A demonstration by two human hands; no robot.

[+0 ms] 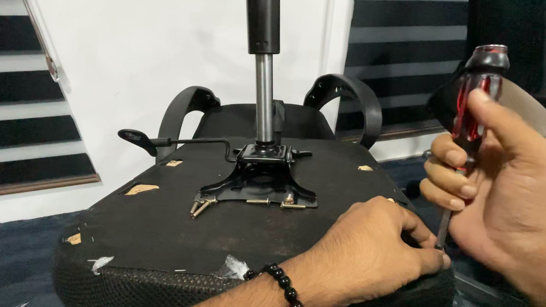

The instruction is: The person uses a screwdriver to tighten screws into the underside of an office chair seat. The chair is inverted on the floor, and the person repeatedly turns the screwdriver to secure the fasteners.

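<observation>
Left hand (373, 245), beaded bracelet (288, 294) on wrist, fingertips pinched at screwdriver (474, 109) tip on overturned chair seat (207, 236) right edge. Right hand (505, 182) fisted around red handle. Loose screws (203, 205) by seat's mounting plate (259, 179).

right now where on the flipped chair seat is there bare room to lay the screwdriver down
Bare black panel lies between the mounting plate and the left hand, and another patch on the underside of the seat left of the loose screws. It is crowded at the right edge, where both hands meet around the screwdriver in the right hand.
</observation>
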